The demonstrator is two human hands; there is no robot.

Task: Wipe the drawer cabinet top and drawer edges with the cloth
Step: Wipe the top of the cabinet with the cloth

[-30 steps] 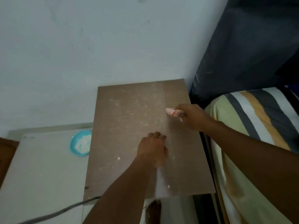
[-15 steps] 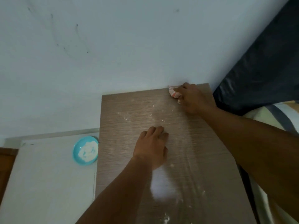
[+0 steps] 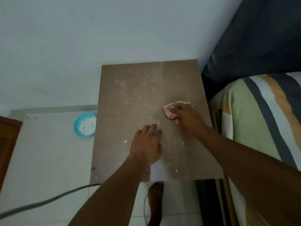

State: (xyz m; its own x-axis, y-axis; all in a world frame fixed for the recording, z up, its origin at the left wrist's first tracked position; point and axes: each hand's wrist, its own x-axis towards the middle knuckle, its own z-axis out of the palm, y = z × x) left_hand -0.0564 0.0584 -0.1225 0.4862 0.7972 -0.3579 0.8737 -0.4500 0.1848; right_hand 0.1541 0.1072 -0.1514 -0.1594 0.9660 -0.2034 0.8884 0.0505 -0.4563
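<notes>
The right hand (image 3: 187, 121) is curled round the bunched cloth (image 3: 169, 110), pressed to the cabinet top (image 3: 130, 95) near its right edge for wiping; the left hand (image 3: 147, 144) is laid flat mid-top, seemingly for bracing.

Count, head view: 2 hands — left hand (image 3: 146, 144), right hand (image 3: 189, 119); 1 cloth (image 3: 169, 110); 1 cabinet top (image 3: 130, 95); 1 blue dish (image 3: 76, 130) of white powder; 1 grey cable (image 3: 40, 201); 1 bare foot (image 3: 156, 198); 1 striped bed (image 3: 241, 115). White specks (image 3: 125, 141) on the top — too many to count.
</notes>
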